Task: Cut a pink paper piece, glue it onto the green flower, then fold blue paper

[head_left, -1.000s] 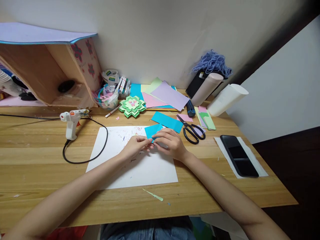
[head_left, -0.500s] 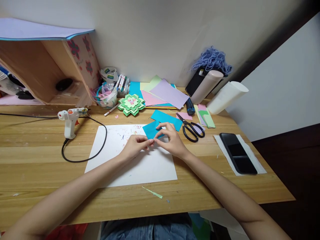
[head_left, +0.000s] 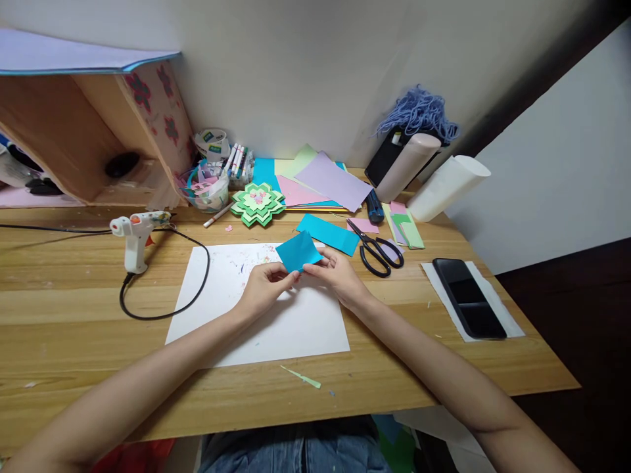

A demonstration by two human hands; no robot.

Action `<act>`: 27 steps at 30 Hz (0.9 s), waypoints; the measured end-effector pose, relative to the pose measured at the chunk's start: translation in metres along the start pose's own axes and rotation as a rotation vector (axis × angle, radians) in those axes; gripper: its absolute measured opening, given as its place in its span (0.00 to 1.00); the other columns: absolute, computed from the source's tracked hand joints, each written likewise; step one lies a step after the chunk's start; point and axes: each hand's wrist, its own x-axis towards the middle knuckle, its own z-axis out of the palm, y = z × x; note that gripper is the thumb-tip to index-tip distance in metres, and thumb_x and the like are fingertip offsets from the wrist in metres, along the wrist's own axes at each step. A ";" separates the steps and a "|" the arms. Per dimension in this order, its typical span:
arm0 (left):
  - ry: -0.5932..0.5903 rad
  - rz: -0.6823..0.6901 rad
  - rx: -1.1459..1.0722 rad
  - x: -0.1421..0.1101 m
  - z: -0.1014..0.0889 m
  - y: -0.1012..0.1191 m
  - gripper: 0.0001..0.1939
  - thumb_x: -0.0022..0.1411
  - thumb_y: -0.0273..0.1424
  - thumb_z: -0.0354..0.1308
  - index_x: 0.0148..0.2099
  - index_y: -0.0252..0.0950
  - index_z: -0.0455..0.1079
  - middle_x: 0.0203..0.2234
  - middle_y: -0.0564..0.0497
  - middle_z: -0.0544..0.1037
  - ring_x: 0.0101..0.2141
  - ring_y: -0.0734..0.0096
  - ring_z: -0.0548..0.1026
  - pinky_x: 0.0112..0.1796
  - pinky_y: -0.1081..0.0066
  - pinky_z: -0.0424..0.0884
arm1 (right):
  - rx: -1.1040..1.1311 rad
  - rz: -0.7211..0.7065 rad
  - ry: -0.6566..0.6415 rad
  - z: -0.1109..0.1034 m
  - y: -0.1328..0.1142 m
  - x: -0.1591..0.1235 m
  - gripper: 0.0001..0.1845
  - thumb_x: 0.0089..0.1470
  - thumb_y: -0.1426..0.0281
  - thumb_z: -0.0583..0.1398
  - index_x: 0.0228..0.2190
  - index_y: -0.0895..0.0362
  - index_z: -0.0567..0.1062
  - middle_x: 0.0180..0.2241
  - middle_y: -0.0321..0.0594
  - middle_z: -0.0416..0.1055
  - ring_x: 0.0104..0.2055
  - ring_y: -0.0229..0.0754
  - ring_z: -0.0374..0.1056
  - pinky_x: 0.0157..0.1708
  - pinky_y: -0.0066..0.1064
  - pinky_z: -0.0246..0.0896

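Observation:
A small blue square of paper (head_left: 298, 251) with a faint crease is held over the white sheet (head_left: 290, 328). My left hand (head_left: 267, 287) pinches its lower edge near the bottom corner. My right hand (head_left: 336, 276) grips it along the lower right edge, thumb in front and fingers behind. Just beyond lies a blue paper strip (head_left: 329, 234) on the table. Black-handled scissors (head_left: 377, 249) rest to the right of the strip, points facing away. Behind the held square sits a layered green paper flower (head_left: 257, 204) with pink bits at its centre.
A white glue gun (head_left: 137, 240) stands at the left, its black cord looping onto the white sheet. A phone (head_left: 468, 299) lies at the right. Coloured papers (head_left: 328, 180), a tub of scraps (head_left: 206, 190) and a paper roll (head_left: 451, 187) line the back.
My right fingers have come down from over the top of the blue square to its lower right edge. The square now shows more fully, tilted up as a diamond.

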 end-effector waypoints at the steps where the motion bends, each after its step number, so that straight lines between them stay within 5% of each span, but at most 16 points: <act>1: -0.006 -0.002 0.004 0.000 0.000 0.000 0.14 0.51 0.40 0.59 0.28 0.31 0.72 0.23 0.47 0.77 0.25 0.70 0.73 0.27 0.73 0.69 | 0.005 -0.006 0.016 0.000 0.000 0.000 0.21 0.39 0.64 0.66 0.37 0.57 0.70 0.36 0.41 0.73 0.38 0.42 0.70 0.43 0.36 0.64; 27: -0.044 -0.017 0.017 0.001 0.001 0.000 0.15 0.52 0.40 0.58 0.31 0.30 0.70 0.24 0.48 0.75 0.24 0.73 0.71 0.27 0.73 0.67 | -0.036 0.044 0.081 0.001 -0.002 -0.001 0.15 0.36 0.64 0.67 0.29 0.59 0.76 0.27 0.38 0.74 0.28 0.37 0.68 0.36 0.31 0.65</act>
